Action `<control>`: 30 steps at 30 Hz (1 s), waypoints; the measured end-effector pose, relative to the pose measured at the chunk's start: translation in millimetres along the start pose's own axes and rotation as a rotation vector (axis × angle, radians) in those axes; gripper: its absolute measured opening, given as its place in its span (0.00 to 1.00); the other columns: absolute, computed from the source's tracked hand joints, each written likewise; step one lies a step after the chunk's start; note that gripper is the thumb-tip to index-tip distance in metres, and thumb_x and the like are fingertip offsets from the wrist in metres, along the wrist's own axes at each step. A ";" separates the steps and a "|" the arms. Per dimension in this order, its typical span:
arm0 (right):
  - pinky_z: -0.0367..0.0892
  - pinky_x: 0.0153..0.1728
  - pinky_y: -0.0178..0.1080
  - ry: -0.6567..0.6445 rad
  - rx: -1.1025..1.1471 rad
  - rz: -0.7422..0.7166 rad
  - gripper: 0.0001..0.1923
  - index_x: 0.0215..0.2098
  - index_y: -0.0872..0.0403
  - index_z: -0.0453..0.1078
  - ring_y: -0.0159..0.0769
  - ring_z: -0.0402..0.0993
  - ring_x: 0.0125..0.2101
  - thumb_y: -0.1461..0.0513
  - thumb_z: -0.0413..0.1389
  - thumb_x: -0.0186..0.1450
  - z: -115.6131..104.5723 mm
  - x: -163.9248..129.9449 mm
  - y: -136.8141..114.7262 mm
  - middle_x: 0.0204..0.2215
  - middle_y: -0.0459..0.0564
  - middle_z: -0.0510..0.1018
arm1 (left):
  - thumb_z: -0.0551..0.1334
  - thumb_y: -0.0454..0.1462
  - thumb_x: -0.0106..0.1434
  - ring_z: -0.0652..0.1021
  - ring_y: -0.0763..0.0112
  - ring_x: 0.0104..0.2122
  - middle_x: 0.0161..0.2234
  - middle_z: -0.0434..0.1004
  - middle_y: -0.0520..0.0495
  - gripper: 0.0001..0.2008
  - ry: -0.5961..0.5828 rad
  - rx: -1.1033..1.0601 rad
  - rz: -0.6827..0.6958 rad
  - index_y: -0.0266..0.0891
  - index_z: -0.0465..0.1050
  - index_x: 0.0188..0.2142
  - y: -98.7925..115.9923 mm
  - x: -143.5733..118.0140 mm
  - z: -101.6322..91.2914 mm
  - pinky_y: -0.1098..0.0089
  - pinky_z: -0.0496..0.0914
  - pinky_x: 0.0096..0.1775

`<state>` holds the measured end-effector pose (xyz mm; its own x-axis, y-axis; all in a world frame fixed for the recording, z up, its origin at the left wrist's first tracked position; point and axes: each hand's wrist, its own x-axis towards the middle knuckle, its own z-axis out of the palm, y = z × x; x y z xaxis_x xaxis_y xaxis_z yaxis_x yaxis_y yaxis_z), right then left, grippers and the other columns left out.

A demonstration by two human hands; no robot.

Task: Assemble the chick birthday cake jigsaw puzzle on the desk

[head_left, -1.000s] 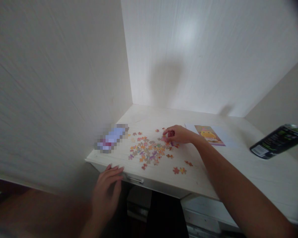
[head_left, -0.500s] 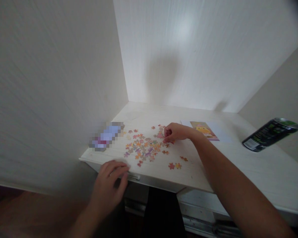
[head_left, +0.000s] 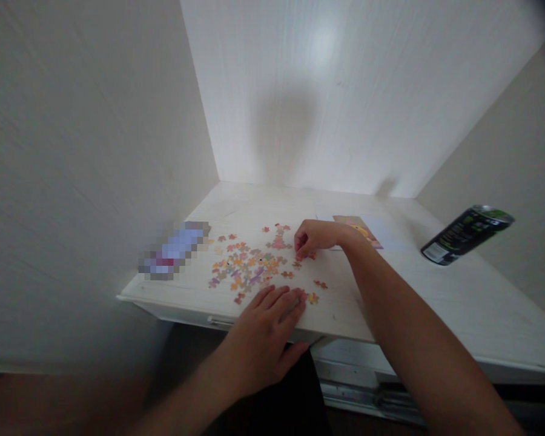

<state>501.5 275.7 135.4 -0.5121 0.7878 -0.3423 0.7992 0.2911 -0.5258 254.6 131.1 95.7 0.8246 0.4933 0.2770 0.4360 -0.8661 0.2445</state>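
Note:
Many small jigsaw puzzle pieces lie loose in a spread pile on the white tabletop. My right hand is at the right side of the pile, thumb and fingertips pinched on a small jigsaw puzzle piece at the table surface. Near the front edge, my left hand lies with fingers stretched out. Its fingertips reach a reddish piece beside a yellow piece and partly cover it. A printed picture with a yellow figure lies behind my right wrist, partly hidden.
A phone-like object, pixelated, lies at the left by the side wall. A dark can stands at the right. White panels enclose the table at left, back and right. A handle shows on the front below the edge.
My left hand has moved right from the front edge to the pieces near the front. My right hand keeps its pinch near the pile's right side. The view has shifted slightly right.

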 end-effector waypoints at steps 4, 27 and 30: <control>0.61 0.24 0.34 -0.075 0.018 -0.044 0.12 0.32 0.55 0.79 0.30 0.68 0.22 0.57 0.62 0.54 -0.9 -1.3 -1.8 0.23 0.47 0.79 | 0.62 0.44 0.63 0.66 0.51 0.58 0.60 0.65 0.40 0.25 0.014 0.024 -0.042 0.42 0.64 0.58 0.1 2.2 -1.1 0.45 0.59 0.60; 0.61 0.26 0.33 -0.153 -0.038 -0.048 0.11 0.29 0.55 0.78 0.30 0.69 0.24 0.57 0.65 0.50 -0.6 -3.4 -6.2 0.22 0.45 0.78 | 0.57 0.51 0.65 0.63 0.48 0.61 0.61 0.63 0.34 0.28 0.025 0.155 -0.148 0.36 0.64 0.58 -12.5 16.5 1.6 0.43 0.55 0.62; 0.60 0.25 0.33 -0.170 -0.016 -0.048 0.10 0.30 0.55 0.79 0.29 0.68 0.22 0.57 0.63 0.53 -1.4 -3.6 -7.3 0.21 0.45 0.77 | 0.58 0.49 0.65 0.62 0.48 0.62 0.62 0.62 0.34 0.28 0.043 0.163 -0.121 0.35 0.63 0.59 -16.2 9.8 0.2 0.42 0.55 0.61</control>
<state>497.9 271.5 141.5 -0.5948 0.6697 -0.4448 0.7767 0.3359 -0.5328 255.7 150.0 94.3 0.7482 0.5944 0.2949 0.5862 -0.8003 0.1259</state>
